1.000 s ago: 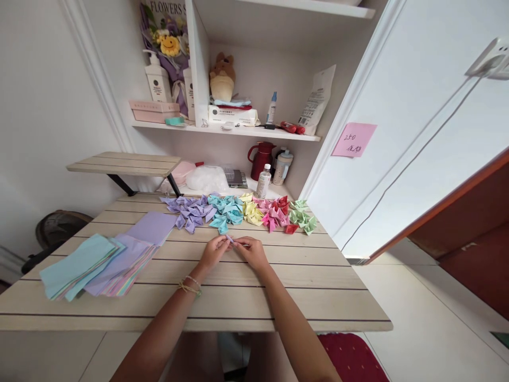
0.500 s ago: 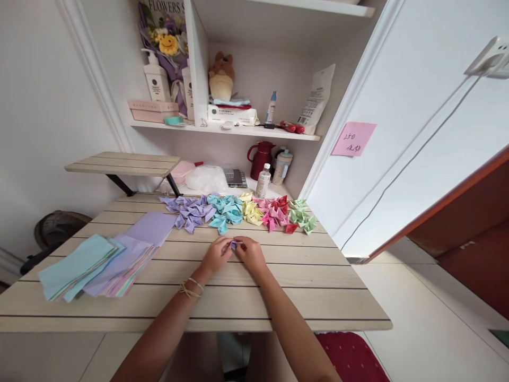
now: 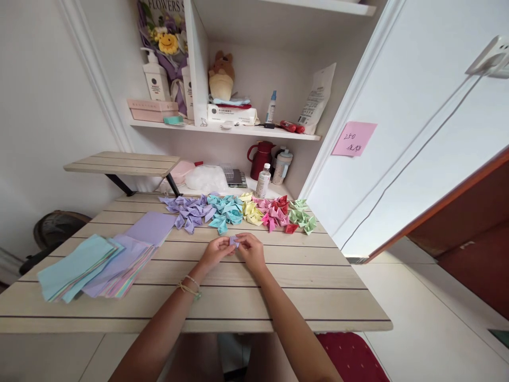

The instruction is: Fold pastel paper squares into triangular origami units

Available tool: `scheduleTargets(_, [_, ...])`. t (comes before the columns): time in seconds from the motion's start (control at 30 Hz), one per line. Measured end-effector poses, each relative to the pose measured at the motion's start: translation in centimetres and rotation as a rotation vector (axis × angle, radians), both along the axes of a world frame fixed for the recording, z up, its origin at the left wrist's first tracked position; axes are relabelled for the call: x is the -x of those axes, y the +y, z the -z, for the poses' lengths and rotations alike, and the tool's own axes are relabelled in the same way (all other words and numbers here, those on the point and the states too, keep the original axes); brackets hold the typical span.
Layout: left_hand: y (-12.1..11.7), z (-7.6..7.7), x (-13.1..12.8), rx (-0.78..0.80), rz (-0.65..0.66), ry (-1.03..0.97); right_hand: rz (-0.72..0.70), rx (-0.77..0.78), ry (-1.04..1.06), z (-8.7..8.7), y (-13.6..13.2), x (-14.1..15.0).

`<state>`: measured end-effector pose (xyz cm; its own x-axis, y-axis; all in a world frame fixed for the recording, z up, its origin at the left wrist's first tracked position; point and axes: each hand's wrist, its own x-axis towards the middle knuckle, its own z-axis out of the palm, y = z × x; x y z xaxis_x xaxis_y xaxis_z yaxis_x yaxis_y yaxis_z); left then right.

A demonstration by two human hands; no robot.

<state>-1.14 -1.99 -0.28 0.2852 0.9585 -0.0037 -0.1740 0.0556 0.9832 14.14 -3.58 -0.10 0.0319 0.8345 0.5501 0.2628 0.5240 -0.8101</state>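
Observation:
A small folded piece of purple paper (image 3: 234, 242) is held between my two hands over the middle of the table. My left hand (image 3: 217, 251) pinches its left side, and my right hand (image 3: 251, 250) grips its right side with closed fingers. Just beyond my hands lie folded paper boats in colour groups: purple boats (image 3: 193, 213), blue boats (image 3: 226, 211), yellow boats (image 3: 251, 212), pink and red boats (image 3: 274, 212) and green boats (image 3: 303, 217). To the left are stacks of paper sheets, with blue sheets (image 3: 79, 265) and purple sheets (image 3: 151, 229) on top.
The slatted wooden table (image 3: 318, 286) carries a small raised stand (image 3: 123, 163) at the back left. Behind the boats stand a clear bottle (image 3: 263, 181), a dark red jug (image 3: 261, 160) and a patterned cup (image 3: 282, 167). A white plastic bag (image 3: 207, 179) lies beneath the shelf (image 3: 238, 130).
The purple paper has turned between my fingers, so more of its flat face shows. My left hand has shifted slightly left and its wrist has rotated a little.

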Motion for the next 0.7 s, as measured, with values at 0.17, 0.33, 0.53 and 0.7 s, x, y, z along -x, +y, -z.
scheduleTargets(0.17, [0.2, 0.7, 0.1, -0.083, -0.015, 0.061, -0.066, 0.063, -0.031, -0.1, 0.0, -0.2])
scheduleTargets(0.33, [-0.2, 0.5, 0.0, -0.386, -0.112, 0.326, -0.001, 0.004, -0.165, -0.2, 0.2, -0.8])
scheduleTargets(0.53, [-0.4, 0.0, 0.5, -0.665, -0.114, 0.546, 0.043, -0.084, -0.365, -0.1, 0.5, -1.5])
scheduleTargets(0.7, [-0.4, -0.1, 0.8, -0.722, -0.109, 0.607, 0.035, -0.088, -0.43, -0.2, 0.2, -1.3])
